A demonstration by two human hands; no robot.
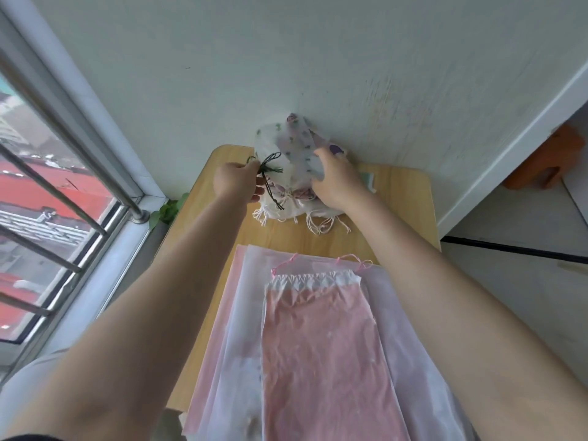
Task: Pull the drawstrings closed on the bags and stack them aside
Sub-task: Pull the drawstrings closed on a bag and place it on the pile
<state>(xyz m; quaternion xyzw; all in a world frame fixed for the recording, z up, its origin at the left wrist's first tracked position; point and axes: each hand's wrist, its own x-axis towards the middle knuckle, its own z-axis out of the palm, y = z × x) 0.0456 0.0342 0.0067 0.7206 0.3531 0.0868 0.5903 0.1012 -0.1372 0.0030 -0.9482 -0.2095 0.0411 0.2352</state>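
A translucent white bag (288,148) with small green prints and a dark green drawstring (269,168) sits on top of a pile of closed bags (296,202) at the far end of the wooden table (404,198), against the wall. My left hand (237,183) pinches the green drawstring at the bag's gathered mouth. My right hand (335,179) grips the bag's right side. White string ends hang from the pile below. Nearer to me lies a flat pink drawstring bag (321,345) with pink cords (350,258), on top of larger translucent bags (241,313).
A window with metal bars (63,173) runs along the left. A green plant sprig (168,210) sits by the table's left edge. An orange wooden stool (547,160) stands on the floor at the right. A grey wall backs the table.
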